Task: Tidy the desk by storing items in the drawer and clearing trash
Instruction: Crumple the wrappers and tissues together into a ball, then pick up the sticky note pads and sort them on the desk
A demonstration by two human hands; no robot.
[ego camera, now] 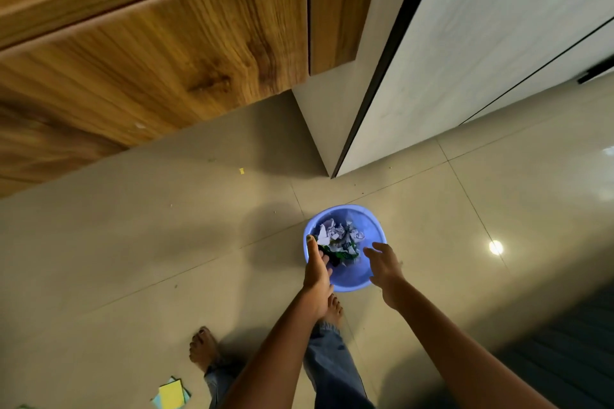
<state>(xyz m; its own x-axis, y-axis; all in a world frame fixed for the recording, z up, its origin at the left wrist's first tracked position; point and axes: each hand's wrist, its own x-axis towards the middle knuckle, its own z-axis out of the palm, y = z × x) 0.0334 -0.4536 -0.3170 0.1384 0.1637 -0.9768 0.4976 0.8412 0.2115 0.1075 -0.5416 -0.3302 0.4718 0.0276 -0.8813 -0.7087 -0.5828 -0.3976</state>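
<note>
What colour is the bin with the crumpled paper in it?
The bin is light blue-purple, seen best in the head view.

Pale tiled floor [133, 242], glossy, with thin grout lines. At lower centre of the frame, stood directly on it, a blue bin [345, 279]. At lower left, lay coloured sticky notes [171, 393]. Left of centre, a tiny yellow scrap [242, 171].

no readable text, labels, numbers
</note>
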